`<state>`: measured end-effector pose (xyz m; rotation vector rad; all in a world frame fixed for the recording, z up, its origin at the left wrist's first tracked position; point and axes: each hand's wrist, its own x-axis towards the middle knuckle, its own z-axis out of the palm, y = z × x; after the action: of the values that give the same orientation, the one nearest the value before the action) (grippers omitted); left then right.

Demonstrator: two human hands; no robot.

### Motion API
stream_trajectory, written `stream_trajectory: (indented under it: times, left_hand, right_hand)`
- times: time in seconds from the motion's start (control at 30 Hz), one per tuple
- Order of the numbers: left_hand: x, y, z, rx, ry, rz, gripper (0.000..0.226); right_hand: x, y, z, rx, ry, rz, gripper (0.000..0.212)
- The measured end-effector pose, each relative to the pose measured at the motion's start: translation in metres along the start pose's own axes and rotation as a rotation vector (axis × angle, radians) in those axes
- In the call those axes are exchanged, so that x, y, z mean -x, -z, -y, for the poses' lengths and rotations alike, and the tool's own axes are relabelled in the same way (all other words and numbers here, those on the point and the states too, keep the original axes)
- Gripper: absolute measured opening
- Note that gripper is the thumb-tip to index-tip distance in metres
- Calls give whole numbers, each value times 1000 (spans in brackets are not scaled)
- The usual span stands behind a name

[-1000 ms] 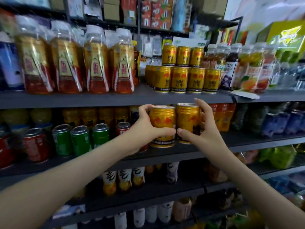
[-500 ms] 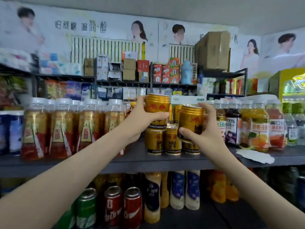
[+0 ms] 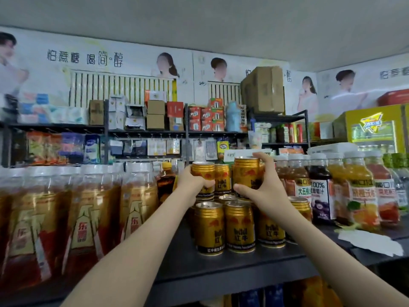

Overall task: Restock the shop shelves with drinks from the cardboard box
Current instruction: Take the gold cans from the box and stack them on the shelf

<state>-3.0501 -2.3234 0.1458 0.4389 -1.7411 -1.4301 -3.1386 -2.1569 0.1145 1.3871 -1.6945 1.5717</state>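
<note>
My left hand [image 3: 192, 183] grips a gold drink can [image 3: 202, 173] at the second tier of a stack of like cans on the dark top shelf [image 3: 223, 269]. My right hand [image 3: 264, 185] grips another gold can [image 3: 245, 173] just to the right of it, thumb under its lower part and fingers over its rim. Between the two held cans stands a stacked gold can [image 3: 222, 180]. Below them a front row of gold cans [image 3: 240, 227] stands on the shelf. The cardboard box the drinks come from is out of view.
Large amber tea bottles [image 3: 88, 220] fill the shelf to the left. Juice bottles [image 3: 363, 191] stand to the right, with a white paper [image 3: 371, 241] lying on the shelf edge. Behind, a back rack [image 3: 146, 132] holds small boxes, and a big carton [image 3: 263, 91] sits up high.
Both hands have carried the two gold cans up from the lower shelf level to the top of the can stack, and my view has tilted upward.
</note>
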Motion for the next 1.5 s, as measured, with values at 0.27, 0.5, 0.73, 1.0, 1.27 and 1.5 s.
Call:
stream_trajectory:
  times: [0.27,0.5,0.73,1.0,1.27,1.5]
  left_hand:
    - [-18,6,6,26,25,30,72]
    - [-25,4,9,-77,20,14,72]
    - [-37,0,20,-191,4,-65,73]
    - [-13,-18,9,-733,-223,-77,88]
    - [33,-26,-7,-1079,-431,332,68]
    - [77,-16,18,-1270,-932,207,50]
  right_hand:
    - [-7,-8,-11,51,23,54,83]
    - [-9,-11,-15,66,9,46,82]
    - [-10,-13,-17,73,15,27,79]
    - [-23,2,-19,61,-38,24,77]
    - [-49,37,-47,267,-203,30,85]
    - [-67,37,-69,340,-394,171,114]
